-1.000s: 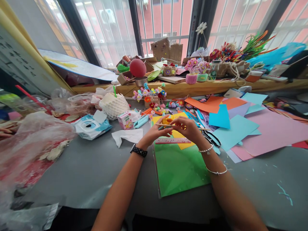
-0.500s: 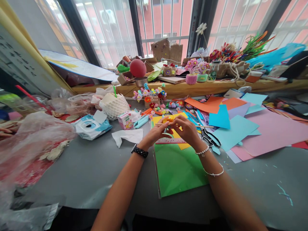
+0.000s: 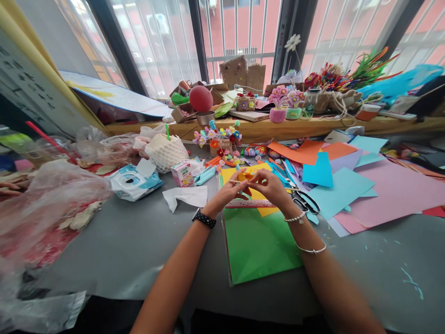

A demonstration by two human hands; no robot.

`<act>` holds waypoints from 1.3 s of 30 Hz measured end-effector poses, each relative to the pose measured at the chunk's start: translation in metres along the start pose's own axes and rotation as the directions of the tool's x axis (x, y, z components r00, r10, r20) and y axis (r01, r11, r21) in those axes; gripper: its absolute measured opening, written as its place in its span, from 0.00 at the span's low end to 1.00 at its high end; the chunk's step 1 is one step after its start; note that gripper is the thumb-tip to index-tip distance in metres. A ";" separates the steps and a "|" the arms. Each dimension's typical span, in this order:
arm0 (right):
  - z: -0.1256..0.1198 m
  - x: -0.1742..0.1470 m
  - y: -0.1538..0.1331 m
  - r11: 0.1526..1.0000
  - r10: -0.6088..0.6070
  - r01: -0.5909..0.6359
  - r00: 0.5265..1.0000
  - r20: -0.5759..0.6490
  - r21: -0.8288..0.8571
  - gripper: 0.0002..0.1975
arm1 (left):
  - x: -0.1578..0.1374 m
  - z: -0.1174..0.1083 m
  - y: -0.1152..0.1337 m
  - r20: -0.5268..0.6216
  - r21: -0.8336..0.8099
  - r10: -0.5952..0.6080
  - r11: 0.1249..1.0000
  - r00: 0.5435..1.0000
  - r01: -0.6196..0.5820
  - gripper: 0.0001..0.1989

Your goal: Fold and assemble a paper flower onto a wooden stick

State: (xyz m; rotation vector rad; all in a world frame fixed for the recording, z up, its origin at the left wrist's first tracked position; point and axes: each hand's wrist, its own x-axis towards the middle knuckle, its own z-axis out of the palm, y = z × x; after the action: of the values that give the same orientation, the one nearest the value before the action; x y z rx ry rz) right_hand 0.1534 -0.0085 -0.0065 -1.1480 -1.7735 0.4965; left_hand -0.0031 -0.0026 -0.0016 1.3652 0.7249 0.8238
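Note:
Both my hands meet over yellow paper (image 3: 267, 211) at the middle of the table. My left hand (image 3: 229, 192) is closed round a thin pale stick (image 3: 235, 181), whose other end shows past my right wrist. Between my fingertips is a small orange-yellow paper strip (image 3: 248, 176), curled beside the stick. Thumb and forefinger of my right hand (image 3: 270, 186) pinch at this strip; the exact contact is partly hidden. Beneath lie a pink patterned ruler (image 3: 239, 203) and a green sheet (image 3: 262, 246). Black-handled scissors (image 3: 306, 202) rest just right of my right hand.
Coloured paper sheets (image 3: 392, 185) spread over the right side. At left are a wet-wipe pack (image 3: 134, 183), a white tissue (image 3: 186, 197), a small pink box (image 3: 182, 174) and plastic bags (image 3: 59, 199). Craft flowers (image 3: 217, 134) stand behind my hands. Another person's hand (image 3: 9, 189) shows at far left.
The stick has turned slightly, its right end now lower. My right fingers have shifted a little on the orange-yellow strip, and the view has moved slightly.

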 end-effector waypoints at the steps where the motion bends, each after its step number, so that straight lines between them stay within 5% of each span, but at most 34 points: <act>1: 0.000 0.000 0.001 1.000 0.022 -0.022 1.000 0.009 0.020 0.14 | 0.000 0.000 0.000 -0.001 0.013 0.014 1.000 1.000 -0.014 0.28; 13: -0.003 0.000 0.009 0.976 0.213 -0.215 0.976 -0.038 -0.028 0.24 | 0.000 0.000 0.001 0.036 0.212 0.178 0.960 0.983 -0.181 0.24; 17: -0.005 0.000 0.005 0.987 0.151 -0.148 0.987 0.061 -0.060 0.21 | 0.001 -0.001 0.000 0.044 0.249 0.201 0.946 0.979 -0.206 0.24; 24: -0.006 0.002 0.000 0.979 -0.061 0.048 0.996 -0.062 -0.196 0.14 | -0.001 -0.004 0.002 0.035 0.230 0.167 0.958 0.985 -0.171 0.29; 39: 0.001 -0.003 -0.005 0.952 -0.090 0.079 0.996 -0.022 -0.297 0.15 | 0.005 -0.004 -0.003 -0.029 -0.022 -0.032 0.999 0.999 0.031 0.23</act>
State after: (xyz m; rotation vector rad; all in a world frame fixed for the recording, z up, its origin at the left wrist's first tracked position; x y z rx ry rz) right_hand 0.1504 -0.0129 -0.0050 -1.2684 -1.9009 0.1600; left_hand -0.0033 0.0039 -0.0046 1.3223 0.7564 0.8257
